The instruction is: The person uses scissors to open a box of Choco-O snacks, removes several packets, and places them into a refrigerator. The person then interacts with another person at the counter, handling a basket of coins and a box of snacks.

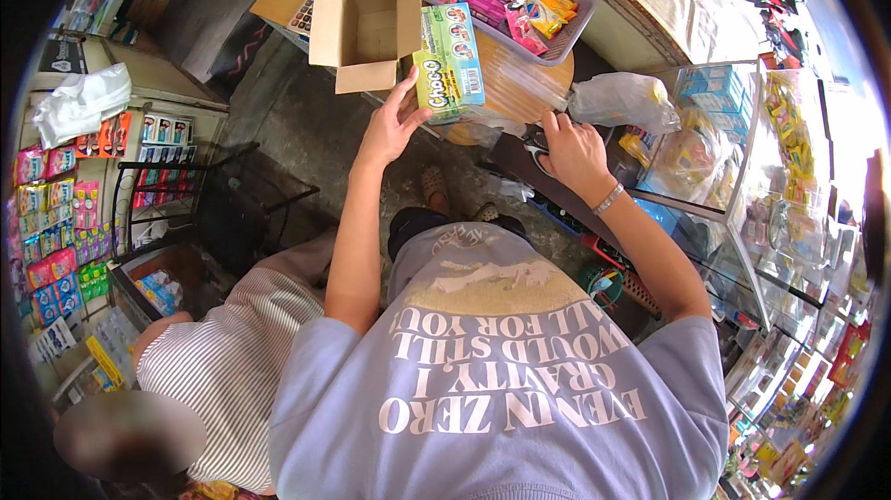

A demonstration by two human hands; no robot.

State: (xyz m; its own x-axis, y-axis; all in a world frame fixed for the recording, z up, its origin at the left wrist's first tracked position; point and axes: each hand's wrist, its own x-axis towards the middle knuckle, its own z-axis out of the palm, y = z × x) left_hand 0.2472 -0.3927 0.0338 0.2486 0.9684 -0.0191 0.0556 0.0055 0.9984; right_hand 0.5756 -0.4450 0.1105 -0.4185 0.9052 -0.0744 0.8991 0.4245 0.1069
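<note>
My left hand [394, 124] grips the lower left corner of a green and blue printed carton [452, 59], with thumb and fingers at its edge. Directly left of it stands an open brown cardboard box [367, 32], flaps spread, with no contents visible inside. To the right, my right hand [575, 152] is closed, palm down, around dark-handled scissors [538, 157]; a grey loop shows below the fingers, and the blades are hard to make out. Both hands are at the near edge of a round-ended wooden surface [520, 83].
A purple basket [568, 47] of colourful packets is at the far side. A filled plastic bag [624, 101] lies beside a glass display case [729, 152] on the right. Another person in a striped shirt [241, 352] is close on my left, near a black metal chair [223, 198] and hanging sachets [56, 212].
</note>
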